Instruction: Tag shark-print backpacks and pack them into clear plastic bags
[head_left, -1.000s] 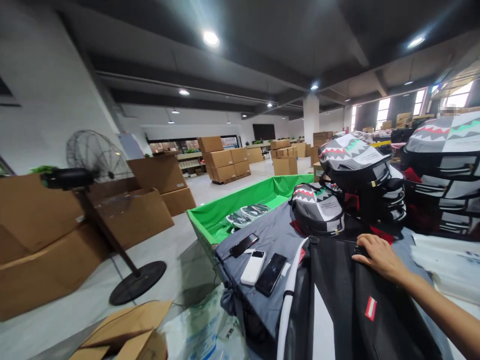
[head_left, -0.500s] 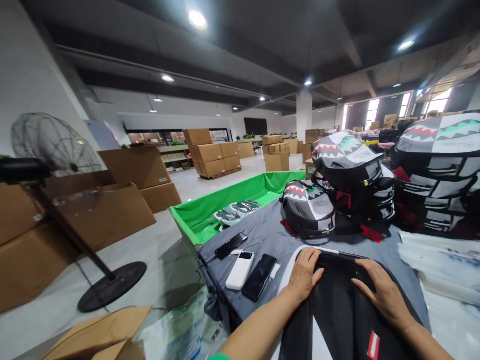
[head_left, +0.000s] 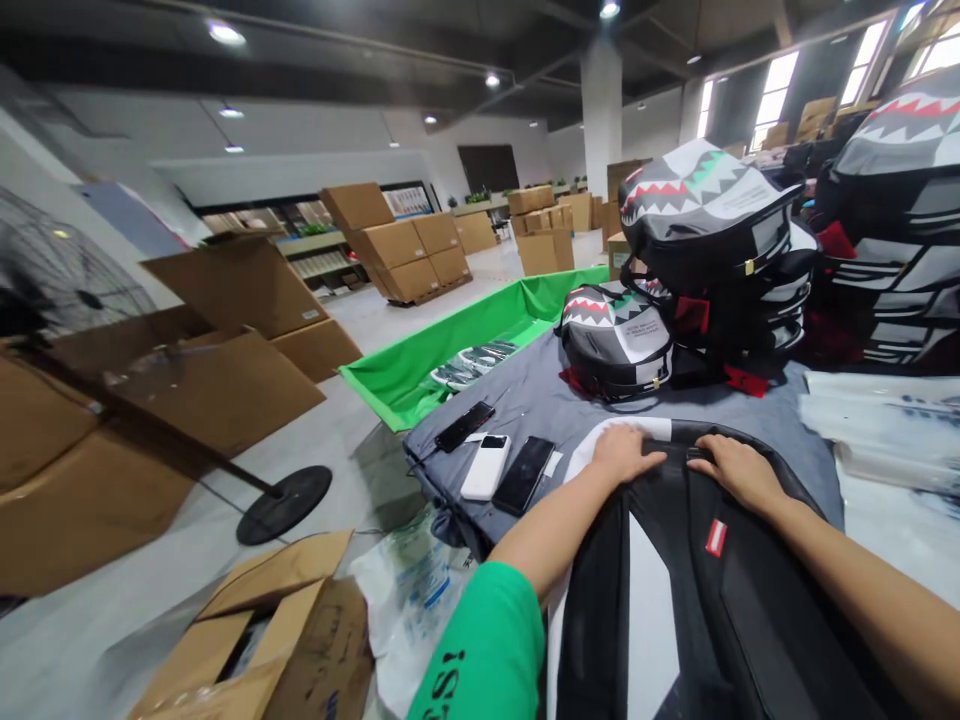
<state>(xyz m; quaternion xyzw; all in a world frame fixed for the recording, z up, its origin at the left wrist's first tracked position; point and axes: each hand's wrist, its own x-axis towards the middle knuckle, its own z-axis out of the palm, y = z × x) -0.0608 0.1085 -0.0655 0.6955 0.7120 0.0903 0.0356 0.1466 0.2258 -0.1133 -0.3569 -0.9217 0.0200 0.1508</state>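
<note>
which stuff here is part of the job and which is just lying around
Part of the job:
left hand
right hand
black backpack under both

Lying about:
shark-mouth backpack
smartphone
white power bank
open cardboard box
pedestal fan

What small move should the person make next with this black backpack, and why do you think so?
Probably close both hands on the top edge of the black backpack and lift it straight up. The left hand and right hand rest on that edge, and a phone and a white power bank lie close by, so sliding it sideways could bump them.
</note>
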